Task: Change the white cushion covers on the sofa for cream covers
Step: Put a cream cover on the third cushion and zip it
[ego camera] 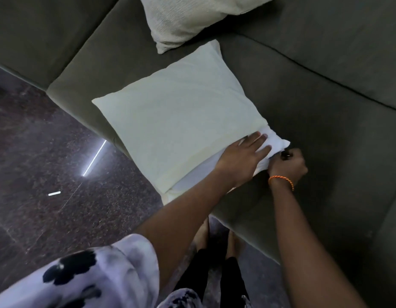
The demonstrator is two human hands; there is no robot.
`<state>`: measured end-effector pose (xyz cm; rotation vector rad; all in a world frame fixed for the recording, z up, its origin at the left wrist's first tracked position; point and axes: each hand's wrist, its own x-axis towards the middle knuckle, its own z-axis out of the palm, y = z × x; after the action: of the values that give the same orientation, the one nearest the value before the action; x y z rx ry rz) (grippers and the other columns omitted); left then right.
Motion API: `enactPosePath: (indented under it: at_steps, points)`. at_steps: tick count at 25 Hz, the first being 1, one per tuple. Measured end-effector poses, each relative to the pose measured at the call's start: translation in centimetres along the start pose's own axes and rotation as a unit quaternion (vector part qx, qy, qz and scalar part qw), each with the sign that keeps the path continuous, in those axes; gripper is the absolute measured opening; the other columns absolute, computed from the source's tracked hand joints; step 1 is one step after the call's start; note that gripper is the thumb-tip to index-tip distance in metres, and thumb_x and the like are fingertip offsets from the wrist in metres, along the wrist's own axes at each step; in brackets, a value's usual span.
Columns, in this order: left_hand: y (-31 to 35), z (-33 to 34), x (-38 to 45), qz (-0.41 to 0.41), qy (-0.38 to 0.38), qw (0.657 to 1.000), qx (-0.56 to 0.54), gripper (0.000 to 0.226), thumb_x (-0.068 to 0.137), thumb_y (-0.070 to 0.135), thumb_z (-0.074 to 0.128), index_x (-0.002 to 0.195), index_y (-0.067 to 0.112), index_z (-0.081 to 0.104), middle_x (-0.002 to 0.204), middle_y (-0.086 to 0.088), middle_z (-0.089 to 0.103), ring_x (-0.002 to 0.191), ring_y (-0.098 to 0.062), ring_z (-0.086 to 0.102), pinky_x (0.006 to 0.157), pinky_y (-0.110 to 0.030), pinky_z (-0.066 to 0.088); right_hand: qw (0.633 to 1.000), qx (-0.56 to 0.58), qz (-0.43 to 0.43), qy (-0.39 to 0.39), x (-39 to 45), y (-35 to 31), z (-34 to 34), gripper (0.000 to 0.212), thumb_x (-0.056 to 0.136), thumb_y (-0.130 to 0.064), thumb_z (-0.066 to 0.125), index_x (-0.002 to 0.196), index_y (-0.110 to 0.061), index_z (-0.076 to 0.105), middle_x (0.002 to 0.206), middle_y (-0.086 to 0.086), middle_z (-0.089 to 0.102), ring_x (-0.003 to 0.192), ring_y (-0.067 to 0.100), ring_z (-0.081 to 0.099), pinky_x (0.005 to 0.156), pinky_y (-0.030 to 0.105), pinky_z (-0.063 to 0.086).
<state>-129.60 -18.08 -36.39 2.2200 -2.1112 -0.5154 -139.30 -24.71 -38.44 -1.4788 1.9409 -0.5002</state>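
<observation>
A square cushion in a cream cover (177, 116) lies flat on the dark green sofa seat (326, 138). White inner fabric (276, 143) sticks out of its open near edge. My left hand (243, 158) lies flat on that edge, fingers straight, pressing the white corner down. My right hand (288, 164), with an orange thread at the wrist, is curled and pinches the cover's edge at the same corner. A second cushion in a whitish textured cover (188, 18) leans against the sofa back.
The sofa's front edge runs diagonally from upper left to lower right. Dark polished stone floor (48, 174) lies to the left, with light reflections on it. My feet and dark trouser legs (217, 263) stand close against the sofa front.
</observation>
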Motion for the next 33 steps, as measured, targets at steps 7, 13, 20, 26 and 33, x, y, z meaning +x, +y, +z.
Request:
enactPosePath:
  at_steps: [7, 13, 20, 26, 33]
  points:
    - [1.2, 0.4, -0.3, -0.064, -0.040, 0.997, -0.004, 0.080, 0.082, 0.062, 0.012, 0.128, 0.015, 0.056, 0.140, -0.012, 0.049, 0.134, -0.028, 0.038, 0.113, -0.042, 0.023, 0.990, 0.132, -0.007, 0.058, 0.4, -2.0, -1.5, 0.009, 0.075, -0.012, 0.065, 0.080, -0.005, 0.068, 0.073, 0.008, 0.065, 0.068, 0.018, 0.062, 0.067, 0.031, 0.054]
    - [1.8, -2.6, 1.1, -0.067, -0.087, 0.991, -0.082, 0.059, 0.078, 0.054, 0.046, 0.120, 0.016, 0.060, 0.131, -0.011, 0.053, 0.127, -0.027, 0.041, 0.106, -0.040, 0.022, 0.989, 0.120, -0.084, 0.012, -2.3, -3.7, -4.0, 0.004, 0.069, -0.009, 0.066, 0.071, -0.007, 0.063, 0.061, 0.000, 0.057, 0.053, 0.005, 0.050, 0.055, 0.009, 0.040]
    - [5.7, 0.5, -5.0, -0.144, -0.019, 0.921, -0.363, 0.077, 0.079, 0.025, 0.064, 0.145, 0.009, 0.028, 0.148, -0.011, 0.035, 0.126, -0.029, 0.045, 0.103, -0.042, 0.041, 0.995, 0.060, -0.070, -0.045, -3.1, -3.0, -4.3, 0.014, 0.073, -0.003, 0.066, 0.080, -0.012, 0.058, 0.060, -0.011, 0.047, 0.056, 0.003, 0.047, 0.065, 0.027, 0.046]
    - [4.1, -1.4, -1.9, -0.195, -0.120, 0.751, -0.620, 0.023, 0.080, 0.018, 0.042, 0.096, 0.010, 0.057, 0.089, -0.010, 0.059, 0.081, -0.020, 0.051, 0.079, -0.034, 0.042, 0.983, 0.023, -0.070, -0.166, -4.0, -3.2, -6.8, 0.016, 0.074, -0.005, 0.070, 0.085, -0.013, 0.061, 0.070, -0.001, 0.057, 0.065, 0.007, 0.053, 0.062, 0.018, 0.043]
    - [2.8, -2.5, -5.4, -0.197, -0.208, 0.869, -0.404, 0.043, 0.090, 0.034, 0.056, 0.130, 0.019, 0.052, 0.128, -0.006, 0.057, 0.115, -0.023, 0.053, 0.099, -0.038, 0.042, 0.994, 0.031, -0.096, -0.035, -4.8, -4.1, -5.9, 0.021, 0.076, 0.000, 0.064, 0.096, -0.007, 0.063, 0.097, 0.012, 0.063, 0.082, 0.018, 0.058, 0.072, 0.029, 0.050]
